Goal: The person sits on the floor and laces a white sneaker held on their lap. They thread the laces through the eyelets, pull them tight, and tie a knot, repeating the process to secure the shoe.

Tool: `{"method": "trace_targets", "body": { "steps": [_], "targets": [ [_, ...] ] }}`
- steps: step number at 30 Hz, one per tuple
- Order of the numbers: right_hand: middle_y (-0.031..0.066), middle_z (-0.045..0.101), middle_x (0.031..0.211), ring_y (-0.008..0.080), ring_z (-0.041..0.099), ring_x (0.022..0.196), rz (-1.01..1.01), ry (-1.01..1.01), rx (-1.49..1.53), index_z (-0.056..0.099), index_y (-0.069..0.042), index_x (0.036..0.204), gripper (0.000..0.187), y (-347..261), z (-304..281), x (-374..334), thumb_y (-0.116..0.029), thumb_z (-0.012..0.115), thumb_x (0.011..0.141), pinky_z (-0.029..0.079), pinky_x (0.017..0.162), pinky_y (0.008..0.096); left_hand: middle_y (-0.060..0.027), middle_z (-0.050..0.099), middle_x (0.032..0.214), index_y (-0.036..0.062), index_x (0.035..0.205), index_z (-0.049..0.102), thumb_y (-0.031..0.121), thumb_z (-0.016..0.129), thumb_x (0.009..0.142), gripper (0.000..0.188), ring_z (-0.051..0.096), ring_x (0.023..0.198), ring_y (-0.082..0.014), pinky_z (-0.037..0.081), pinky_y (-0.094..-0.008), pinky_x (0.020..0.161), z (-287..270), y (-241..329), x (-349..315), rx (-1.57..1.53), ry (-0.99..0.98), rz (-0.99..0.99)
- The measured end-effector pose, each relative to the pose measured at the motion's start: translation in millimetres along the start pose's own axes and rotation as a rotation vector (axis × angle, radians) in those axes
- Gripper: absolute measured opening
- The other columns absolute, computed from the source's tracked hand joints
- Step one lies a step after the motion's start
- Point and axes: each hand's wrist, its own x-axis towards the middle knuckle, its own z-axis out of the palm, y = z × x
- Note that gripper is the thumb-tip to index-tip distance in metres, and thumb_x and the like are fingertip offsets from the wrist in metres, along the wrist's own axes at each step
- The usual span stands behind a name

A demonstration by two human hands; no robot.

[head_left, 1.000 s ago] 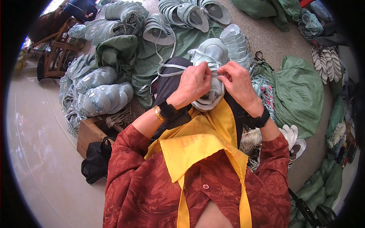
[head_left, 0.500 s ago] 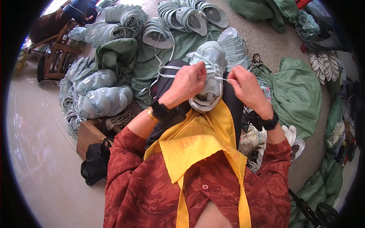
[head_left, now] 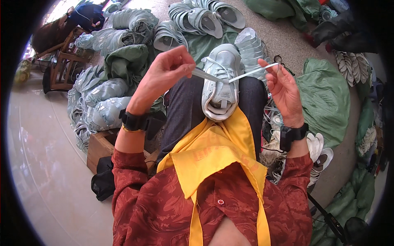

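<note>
A pale grey-blue lace-up shoe [head_left: 220, 98] rests on my lap between my knees, its toe pointing away from me. White lace crosses its upper part. Off to the left and slightly above the shoe, my left hand [head_left: 167, 69] is closed in a pinch on one end of the shoelace [head_left: 205, 75], which stretches taut from the shoe. My right hand [head_left: 283, 89], to the right of the shoe, grips the other lace end between thumb and fingers, some of its fingers loosely bent. That lace rises in a straight line from the eyelets.
Bundles of pale shoe uppers [head_left: 108, 110] lie at the left, with more stacked uppers [head_left: 195, 20] beyond the shoe. A green sack [head_left: 324, 102] bulges at the right. A wooden box [head_left: 98, 149] stands by my left elbow; a wooden chair [head_left: 63, 67] is at the far left.
Both hands have spread apart, the left going left and a little up, the right going right. The lace ends are now pulled out wide on both sides of the shoe.
</note>
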Motion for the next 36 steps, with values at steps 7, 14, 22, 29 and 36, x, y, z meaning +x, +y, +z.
{"method": "trace_targets", "body": {
  "steps": [7,14,22,29,36],
  "targets": [
    [0.0135,0.059,0.117,0.0164,0.060,0.099,-0.098,0.103,0.024,0.058,0.000,0.118,0.013,-17,-58,-39,-0.007,0.057,0.107,0.055,0.090,0.0303,0.0014,0.060,0.088,0.0021,0.098,0.060,0.006,0.065,0.101,0.007,0.055,0.082,-0.0063,0.047,-0.0223,0.074,17,-25,3,0.003,0.006,-0.023],
    [0.0109,0.053,0.113,0.0154,0.052,0.094,-0.229,0.407,0.120,0.057,0.004,0.120,0.015,-63,-209,-165,0.001,0.055,0.105,0.050,0.084,0.0283,-0.0009,0.059,0.089,0.0008,0.102,0.059,-0.001,0.066,0.096,0.009,0.058,0.080,-0.0064,0.048,-0.0228,0.071,61,-61,14,0.198,0.056,0.022],
    [0.0097,0.067,0.108,0.0148,0.064,0.092,-0.103,0.739,-0.199,0.061,-0.002,0.120,0.016,-32,-237,-203,-0.010,0.061,0.105,0.055,0.079,0.0271,-0.0105,0.057,0.109,0.0023,0.111,0.056,-0.003,0.066,0.088,0.026,0.063,0.083,-0.0229,0.053,-0.0355,0.073,72,-57,43,0.418,0.130,0.263],
    [0.0094,0.071,0.117,0.0124,0.069,0.084,0.021,0.712,-0.664,0.064,-0.002,0.123,0.025,7,-174,-131,-0.019,0.066,0.104,0.057,0.071,0.0259,-0.0114,0.056,0.097,0.0030,0.106,0.054,-0.005,0.066,0.085,0.025,0.060,0.087,-0.0305,0.050,-0.0420,0.078,60,-69,64,0.604,-0.027,0.473],
    [0.0064,0.074,0.104,0.0088,0.068,0.077,-0.111,0.456,-0.891,0.067,-0.001,0.114,0.015,30,-99,-77,-0.010,0.065,0.103,0.056,0.065,0.0231,-0.0138,0.058,0.081,0.0037,0.106,0.053,-0.002,0.062,0.084,0.024,0.060,0.083,-0.0358,0.048,-0.0463,0.077,56,-28,38,0.963,-0.144,0.480]
  ]
}}
